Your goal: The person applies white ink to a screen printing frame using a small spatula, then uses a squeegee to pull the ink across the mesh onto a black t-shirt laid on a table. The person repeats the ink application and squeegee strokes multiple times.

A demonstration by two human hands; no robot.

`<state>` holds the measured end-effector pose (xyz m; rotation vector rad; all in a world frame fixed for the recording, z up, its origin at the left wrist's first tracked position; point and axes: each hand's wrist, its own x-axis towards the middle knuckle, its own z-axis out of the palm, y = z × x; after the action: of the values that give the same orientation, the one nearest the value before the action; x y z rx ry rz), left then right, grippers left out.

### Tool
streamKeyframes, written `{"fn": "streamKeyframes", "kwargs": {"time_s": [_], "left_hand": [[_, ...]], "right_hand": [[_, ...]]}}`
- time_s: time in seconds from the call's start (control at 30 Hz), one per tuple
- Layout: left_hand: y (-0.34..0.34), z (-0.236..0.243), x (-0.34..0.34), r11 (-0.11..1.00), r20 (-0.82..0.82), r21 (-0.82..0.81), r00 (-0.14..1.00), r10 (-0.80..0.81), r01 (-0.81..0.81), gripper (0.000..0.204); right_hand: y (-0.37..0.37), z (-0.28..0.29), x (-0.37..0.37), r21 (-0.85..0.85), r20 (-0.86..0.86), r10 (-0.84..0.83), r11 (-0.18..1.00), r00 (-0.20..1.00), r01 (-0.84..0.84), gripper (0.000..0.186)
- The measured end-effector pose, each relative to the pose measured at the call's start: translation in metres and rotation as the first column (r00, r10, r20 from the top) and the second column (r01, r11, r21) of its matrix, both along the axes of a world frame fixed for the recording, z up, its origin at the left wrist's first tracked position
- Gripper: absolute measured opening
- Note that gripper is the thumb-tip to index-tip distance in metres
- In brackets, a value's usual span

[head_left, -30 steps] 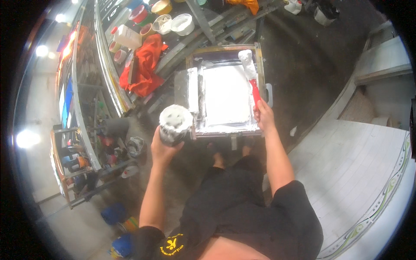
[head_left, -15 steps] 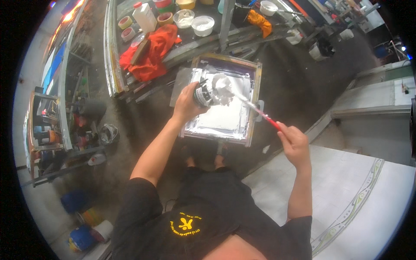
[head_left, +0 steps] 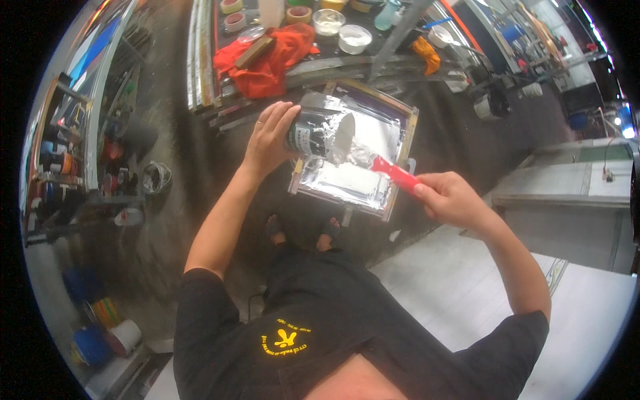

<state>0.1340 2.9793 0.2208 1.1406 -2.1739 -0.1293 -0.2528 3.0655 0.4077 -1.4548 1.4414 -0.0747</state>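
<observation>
Canister (head_left: 308,132), dark-walled and smeared with white near the rim: grasped around the body by left hand (head_left: 270,137), fingers wrapped over the upper side; tilted onto its side, open mouth toward the right. Spatula (head_left: 399,176), red-handled: gripped near the handle end by right hand (head_left: 450,199), thumb and fingers closed; white-coated head at the canister mouth, impossible to tell whether inside or just outside the rim. Position of both: above flat rectangular frame (head_left: 409,133), with white paste (head_left: 347,185) spread over its inner area. Beyond the frame: bench (head_left: 333,69), with red cloth (head_left: 287,63) at the near edge, wooden block (head_left: 255,52) on top of the cloth, white tub (head_left: 355,40) to the right, orange cloth (head_left: 425,55) farther right. Below the frame: feet (head_left: 330,233) on the floor, set apart.
</observation>
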Motion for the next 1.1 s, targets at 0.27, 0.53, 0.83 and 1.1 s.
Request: {"fn": "streamKeyframes", "kwargs": {"time_s": [0.27, 0.53, 0.83, 1.1], "left_hand": [[0.037, 0.006, 0.062, 0.996, 0.041, -0.019, 0.995, -0.091, 0.092, 0.113], [0.057, 0.059, 0.041, 0.973, -0.116, 0.181, 0.985, -0.125, 0.145, 0.117], [0.058, 0.094, 0.058, 0.992, -0.034, 0.123, 0.999, 0.001, 0.003, 0.116], [0.068, 0.103, 0.069, 0.991, 0.007, 0.133, 1.0, 0.008, -0.008, 0.112]], "right_hand": [[-0.023, 0.032, 0.074, -0.173, 0.042, 0.212, 0.964, 0.976, -0.202, 0.022], [-0.045, 0.03, 0.101, -0.659, -0.618, 0.275, 0.33, 0.737, -0.676, 0.012], [-0.042, 0.038, 0.115, -0.545, -0.638, 0.38, 0.391, 0.67, -0.741, 0.015], [-0.037, 0.042, 0.125, -0.546, -0.621, 0.459, 0.327, 0.635, -0.771, 0.02]]}}
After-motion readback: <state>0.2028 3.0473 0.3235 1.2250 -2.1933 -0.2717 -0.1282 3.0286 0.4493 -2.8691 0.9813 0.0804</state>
